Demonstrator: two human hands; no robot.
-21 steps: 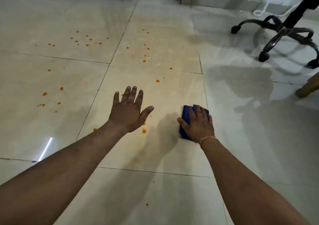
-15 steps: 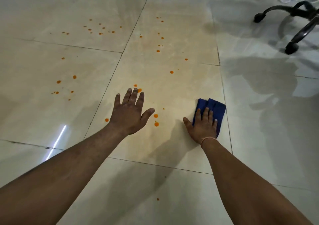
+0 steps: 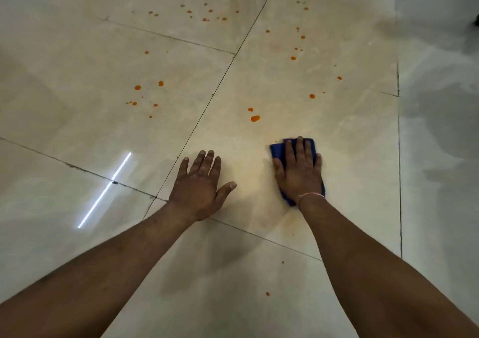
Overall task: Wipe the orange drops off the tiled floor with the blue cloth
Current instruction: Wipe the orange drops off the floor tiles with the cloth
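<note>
Your right hand (image 3: 298,174) lies flat, fingers spread, pressing the blue cloth (image 3: 278,151) onto the tiled floor (image 3: 77,65) right of centre frame. Your left hand (image 3: 199,184) rests open and empty, palm down, beside it. Orange drops (image 3: 255,118) dot the tiles just above the cloth and across the upper frame. No writing shows anywhere.

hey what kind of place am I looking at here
Probably an indoor room, though which kind isn't clear. Large glossy beige floor tiles with thin dark grout lines, and a strip light's reflection suggests a ceiling fixture overhead.
</note>
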